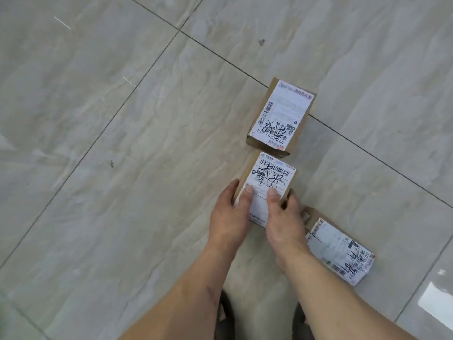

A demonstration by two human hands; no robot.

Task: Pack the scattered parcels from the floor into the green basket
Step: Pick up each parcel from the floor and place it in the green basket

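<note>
Gripped at its sides by the left hand [229, 214] and right hand [282, 217], the middle parcel [268, 182] is mid-pickup and next needs lifting toward the unseen green basket.

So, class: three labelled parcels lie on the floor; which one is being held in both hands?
The middle parcel: the left hand and right hand grip its near end. The far parcel and the near right parcel lie untouched.
</note>
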